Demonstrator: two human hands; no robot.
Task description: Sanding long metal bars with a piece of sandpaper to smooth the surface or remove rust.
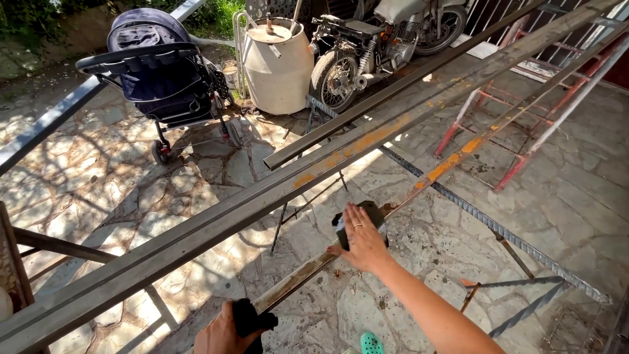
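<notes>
- The right hand lies flat, fingers spread, pressing a dark sanding block down on a thin rusty metal bar, just below the middle of the view
- That bar runs from about 7 o'clock up to 2 o'clock, with orange rust patches along its upper stretch
- The left hand sits at 6 o'clock at the bottom edge, closed around a black cloth at the bar's near end
- A wide grey steel tube lies alongside, toward 10 o'clock of the hands, and a shorter dark tube lies beyond it
- A ribbed rebar rod crosses beneath toward 4 o'clock
- Over stone paving: a navy stroller at 11 o'clock, a cream tank and a motorbike at 12 o'clock, a red metal frame at 2 o'clock
</notes>
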